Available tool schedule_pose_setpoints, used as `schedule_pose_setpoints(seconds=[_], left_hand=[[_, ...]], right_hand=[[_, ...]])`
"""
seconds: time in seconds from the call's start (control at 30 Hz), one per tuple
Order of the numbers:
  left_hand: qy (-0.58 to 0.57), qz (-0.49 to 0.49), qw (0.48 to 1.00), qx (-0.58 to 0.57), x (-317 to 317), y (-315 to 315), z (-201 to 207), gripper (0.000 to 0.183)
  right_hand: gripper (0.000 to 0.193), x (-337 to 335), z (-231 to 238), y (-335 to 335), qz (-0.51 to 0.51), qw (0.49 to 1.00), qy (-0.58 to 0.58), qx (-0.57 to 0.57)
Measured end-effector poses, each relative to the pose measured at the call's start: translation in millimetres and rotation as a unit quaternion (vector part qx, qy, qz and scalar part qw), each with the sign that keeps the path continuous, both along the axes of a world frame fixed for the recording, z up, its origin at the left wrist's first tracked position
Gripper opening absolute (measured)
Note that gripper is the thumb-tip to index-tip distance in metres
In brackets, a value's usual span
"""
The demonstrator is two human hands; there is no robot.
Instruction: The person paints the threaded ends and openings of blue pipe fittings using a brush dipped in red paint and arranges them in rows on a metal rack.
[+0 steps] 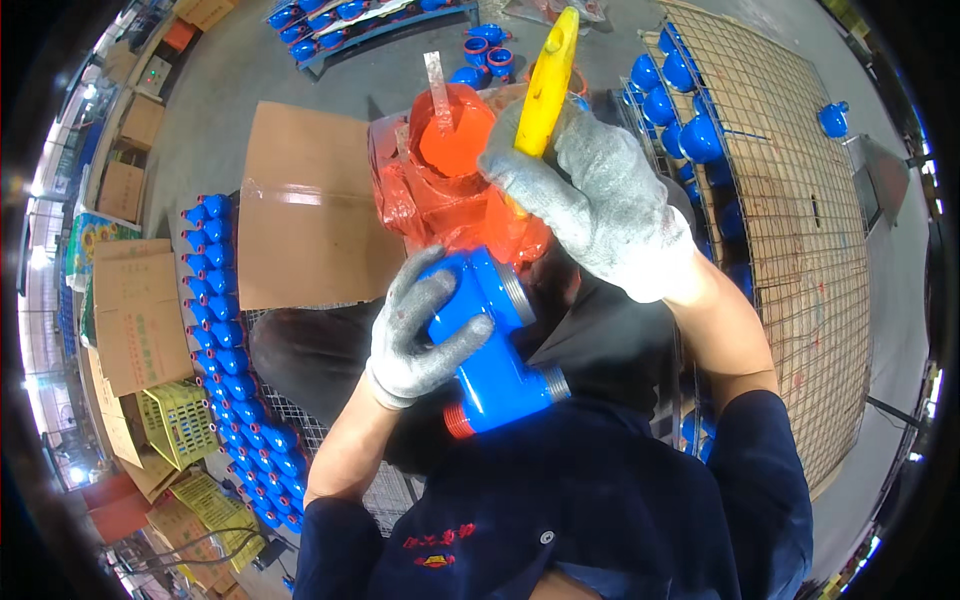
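Observation:
My left hand [412, 335], in a grey-coated glove, is closed around a blue valve body [492, 372] tilted over my lap. Bare threads show at two of its ends, and the end nearest my shirt has a red threaded rim. Gripped in my gloved right hand [615, 195] is a yellow-handled paintbrush [547, 90], its handle pointing up and away. The brush's lower end is mostly hidden behind the glove. Just left of that hand stands an open pot of orange-red paint [455, 145], with a flat strip [437, 85] sticking out and paint-smeared red plastic [430, 215] around it.
An opened cardboard sheet [315, 210] lies left of the pot. Rows of blue valve bodies [225, 330] line my left side. A wire-mesh rack [800, 230] with blue parts beneath it stands at my right. Yellow crates [178, 425] and cartons [135, 310] fill the far left.

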State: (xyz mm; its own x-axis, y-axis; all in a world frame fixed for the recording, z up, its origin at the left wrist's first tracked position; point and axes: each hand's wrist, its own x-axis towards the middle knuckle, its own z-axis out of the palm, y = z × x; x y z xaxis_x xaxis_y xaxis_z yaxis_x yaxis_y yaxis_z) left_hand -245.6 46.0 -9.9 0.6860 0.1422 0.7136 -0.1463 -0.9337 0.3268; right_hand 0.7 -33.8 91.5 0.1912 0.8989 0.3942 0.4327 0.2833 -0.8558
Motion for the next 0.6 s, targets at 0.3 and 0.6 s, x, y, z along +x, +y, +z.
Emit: schedule_pose_setpoints(seconds=[0.3,0.6], left_hand=[[-0.013,0.09,0.994,-0.06,6,-6,-3,0.06],[-0.027,0.16,0.894,-0.418,4,-10,1,0.077]], right_hand=[[0.016,-2,3,-17,0.051,0.992,-0.111,0.021],[0.038,2,-19,-15,0.134,0.952,-0.201,0.189]])
